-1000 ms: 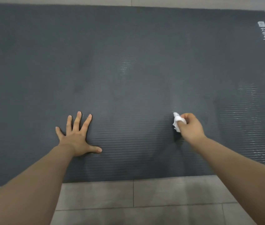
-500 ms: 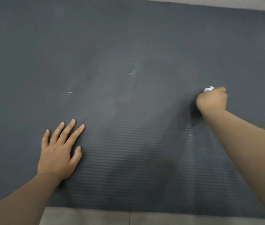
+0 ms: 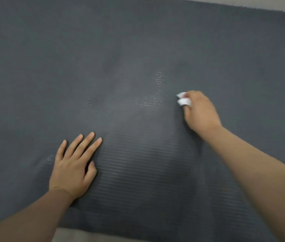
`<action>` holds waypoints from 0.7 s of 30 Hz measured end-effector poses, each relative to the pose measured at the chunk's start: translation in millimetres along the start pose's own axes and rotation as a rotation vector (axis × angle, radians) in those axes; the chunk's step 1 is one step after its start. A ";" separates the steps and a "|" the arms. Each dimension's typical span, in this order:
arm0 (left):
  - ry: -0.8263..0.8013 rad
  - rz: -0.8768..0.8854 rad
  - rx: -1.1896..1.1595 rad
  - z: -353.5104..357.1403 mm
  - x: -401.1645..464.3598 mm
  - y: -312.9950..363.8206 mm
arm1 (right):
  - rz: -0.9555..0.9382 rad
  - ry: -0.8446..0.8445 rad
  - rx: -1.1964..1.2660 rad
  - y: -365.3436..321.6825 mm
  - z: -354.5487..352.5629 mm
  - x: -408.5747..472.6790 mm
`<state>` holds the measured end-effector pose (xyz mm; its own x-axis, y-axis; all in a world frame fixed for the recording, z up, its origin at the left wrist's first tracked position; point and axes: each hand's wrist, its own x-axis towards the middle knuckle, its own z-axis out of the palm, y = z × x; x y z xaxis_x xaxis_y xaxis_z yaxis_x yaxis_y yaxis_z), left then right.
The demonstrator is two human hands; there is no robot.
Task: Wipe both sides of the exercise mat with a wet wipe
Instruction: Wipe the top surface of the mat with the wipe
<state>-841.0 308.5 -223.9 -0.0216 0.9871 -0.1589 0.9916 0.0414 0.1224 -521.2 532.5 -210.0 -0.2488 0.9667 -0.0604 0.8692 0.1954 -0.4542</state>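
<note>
Dark grey ribbed foam fills nearly the whole view: one exercise mat (image 3: 138,49) lies flat on the floor (image 3: 278,4), which we see only as a pale strip past the far edge at the upper right and another along the near edge at the bottom left. The mat's left and right ends run out of the picture, so we cannot tell how far it reaches either way. Its surface shows fine crosswise ridges and a few small glistening patches near the middle.

We count one wet wipe (image 3: 183,100), a small white wad, pinched in our right hand (image 3: 201,112). The fingers (image 3: 193,94) are curled round it, with the white bulging out on the hand's left side, and the hand is down on the mat right of centre. It is slightly blurred.

Our left hand (image 3: 73,165) lies flat on the mat nearer to us, palm down, fingers straight and close together, the thumb tucked beside the palm, holding nothing. The two hands are well apart, with bare mat between them.

Wide stretches of bare mat lie beyond both hands toward the far edge and out to the left. Two bare forearms come in from the bottom corners.
</note>
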 end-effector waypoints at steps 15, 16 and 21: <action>-0.006 0.034 -0.024 -0.2 3.0 -6.3 | -0.160 -0.142 0.049 -160.0 77.5 26.5; -0.003 0.035 -0.026 -0.5 3.0 -6.8 | -0.204 -0.182 0.025 -164.3 79.8 29.5; 0.002 0.053 -0.032 -0.4 5.4 -9.2 | -0.210 -0.036 0.028 -59.4 34.8 19.1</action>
<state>-850.3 313.5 -225.5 0.0304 0.9883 -0.1492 0.9868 -0.0059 0.1617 -592.4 533.6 -215.2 -0.4388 0.8986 0.0071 0.7843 0.3868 -0.4850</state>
